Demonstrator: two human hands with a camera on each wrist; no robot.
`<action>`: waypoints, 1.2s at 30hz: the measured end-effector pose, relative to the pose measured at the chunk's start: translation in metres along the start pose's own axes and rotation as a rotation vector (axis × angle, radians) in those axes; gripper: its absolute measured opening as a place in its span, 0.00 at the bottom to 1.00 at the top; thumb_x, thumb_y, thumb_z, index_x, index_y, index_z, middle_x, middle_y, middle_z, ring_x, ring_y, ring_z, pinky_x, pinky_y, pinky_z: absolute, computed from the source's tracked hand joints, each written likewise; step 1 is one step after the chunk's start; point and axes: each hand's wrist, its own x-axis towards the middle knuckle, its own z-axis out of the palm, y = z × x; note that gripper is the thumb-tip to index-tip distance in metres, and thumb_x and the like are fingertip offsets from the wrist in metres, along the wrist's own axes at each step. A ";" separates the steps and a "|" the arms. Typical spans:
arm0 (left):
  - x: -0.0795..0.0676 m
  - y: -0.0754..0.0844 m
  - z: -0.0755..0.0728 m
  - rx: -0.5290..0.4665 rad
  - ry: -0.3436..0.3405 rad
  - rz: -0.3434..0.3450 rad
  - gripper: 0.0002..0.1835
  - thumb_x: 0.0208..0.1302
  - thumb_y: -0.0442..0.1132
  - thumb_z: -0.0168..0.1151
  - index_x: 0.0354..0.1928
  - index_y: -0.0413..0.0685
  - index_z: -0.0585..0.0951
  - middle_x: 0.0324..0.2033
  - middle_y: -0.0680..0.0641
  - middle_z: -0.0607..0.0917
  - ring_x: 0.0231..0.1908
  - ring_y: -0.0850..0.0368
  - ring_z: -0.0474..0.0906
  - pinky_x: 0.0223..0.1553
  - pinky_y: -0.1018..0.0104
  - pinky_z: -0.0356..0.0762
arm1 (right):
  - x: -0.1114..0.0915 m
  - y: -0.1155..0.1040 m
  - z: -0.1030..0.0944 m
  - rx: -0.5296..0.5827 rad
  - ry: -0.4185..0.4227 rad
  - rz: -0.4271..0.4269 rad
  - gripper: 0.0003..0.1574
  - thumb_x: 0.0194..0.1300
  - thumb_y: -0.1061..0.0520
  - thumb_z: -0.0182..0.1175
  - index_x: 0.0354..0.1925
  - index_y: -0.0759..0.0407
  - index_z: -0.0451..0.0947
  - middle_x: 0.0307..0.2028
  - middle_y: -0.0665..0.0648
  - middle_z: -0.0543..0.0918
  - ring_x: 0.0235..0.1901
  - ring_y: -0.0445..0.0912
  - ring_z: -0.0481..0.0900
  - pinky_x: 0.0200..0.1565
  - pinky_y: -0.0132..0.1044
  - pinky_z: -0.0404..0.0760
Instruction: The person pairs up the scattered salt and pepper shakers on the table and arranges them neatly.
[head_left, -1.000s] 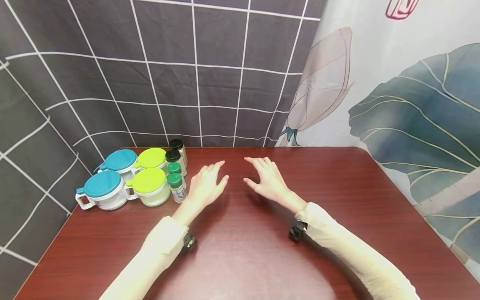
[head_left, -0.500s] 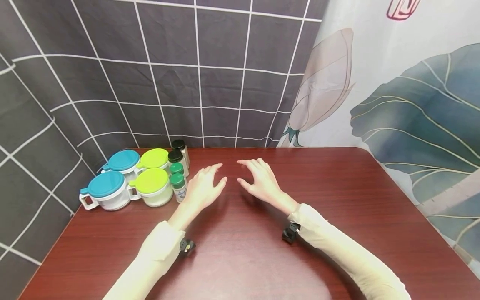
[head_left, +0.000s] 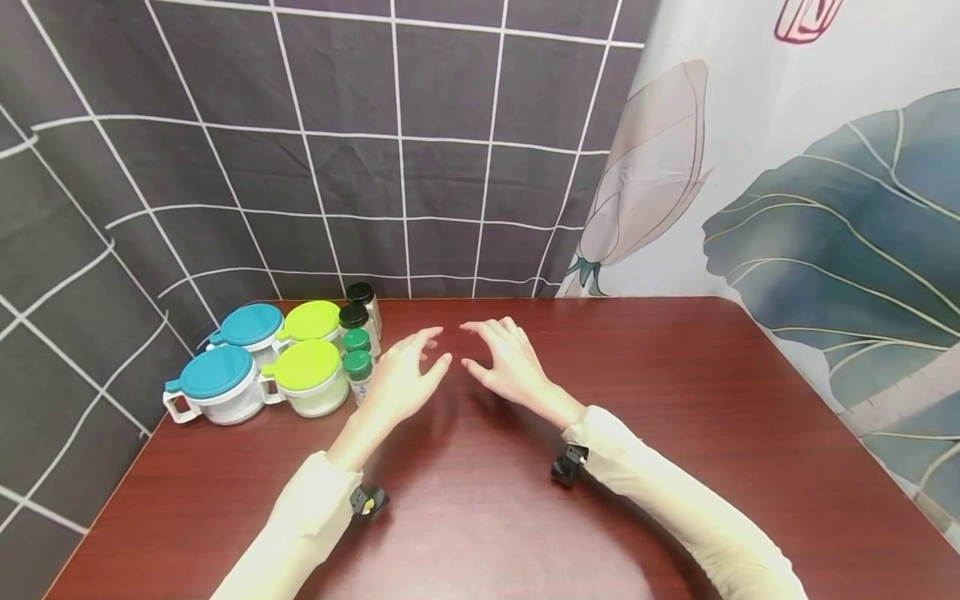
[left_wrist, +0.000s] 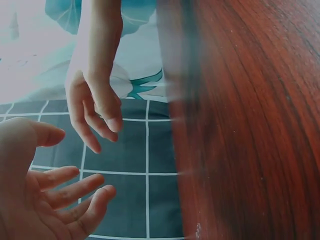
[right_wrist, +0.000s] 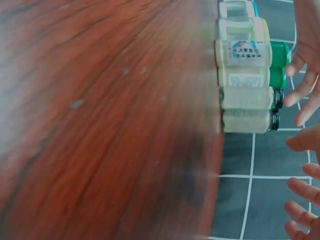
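Observation:
Both hands hover over the middle of the table with nothing in them. My left hand (head_left: 401,377) has its fingers loosely spread, just right of a green-capped shaker (head_left: 358,367). Facing it across a small gap is my right hand (head_left: 512,360), its fingers relaxed and apart. In the left wrist view the left hand (left_wrist: 55,200) shows its palm and bent fingers, with the right hand (left_wrist: 95,85) beyond it. From the right wrist, the green-capped shaker (right_wrist: 245,52) stands beside the left fingers, apart from them.
Two white pots with blue lids (head_left: 217,372) and two with lime lids (head_left: 307,365) cluster at the back left. Another green-capped shaker (head_left: 356,339) and two black-capped jars (head_left: 354,317) stand beside them. Behind the red-brown table (head_left: 480,500) hangs a grey checked cloth (head_left: 442,175).
My right hand has moved left, closer to the left hand. The left hand has shifted slightly left, and its fingers stay free. The view has turned a little.

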 end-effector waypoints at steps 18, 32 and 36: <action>-0.014 -0.006 -0.020 -0.027 0.063 -0.020 0.25 0.65 0.48 0.59 0.62 0.50 0.73 0.47 0.44 0.86 0.43 0.50 0.83 0.47 0.51 0.79 | 0.020 -0.017 0.014 0.077 -0.026 -0.002 0.31 0.53 0.54 0.70 0.56 0.53 0.76 0.49 0.53 0.82 0.46 0.49 0.72 0.50 0.46 0.72; -0.021 -0.017 -0.034 -0.108 0.110 -0.025 0.24 0.65 0.45 0.60 0.61 0.47 0.73 0.46 0.44 0.85 0.40 0.50 0.82 0.44 0.53 0.78 | 0.034 -0.019 0.026 0.187 -0.081 0.065 0.33 0.55 0.55 0.69 0.59 0.53 0.73 0.51 0.57 0.81 0.50 0.51 0.75 0.52 0.46 0.75; -0.023 -0.018 -0.041 -0.129 0.114 -0.048 0.24 0.65 0.45 0.60 0.62 0.47 0.73 0.47 0.43 0.85 0.40 0.48 0.82 0.44 0.52 0.77 | 0.041 -0.020 0.030 0.206 -0.082 0.059 0.34 0.53 0.55 0.71 0.59 0.54 0.73 0.50 0.58 0.81 0.51 0.53 0.76 0.54 0.47 0.74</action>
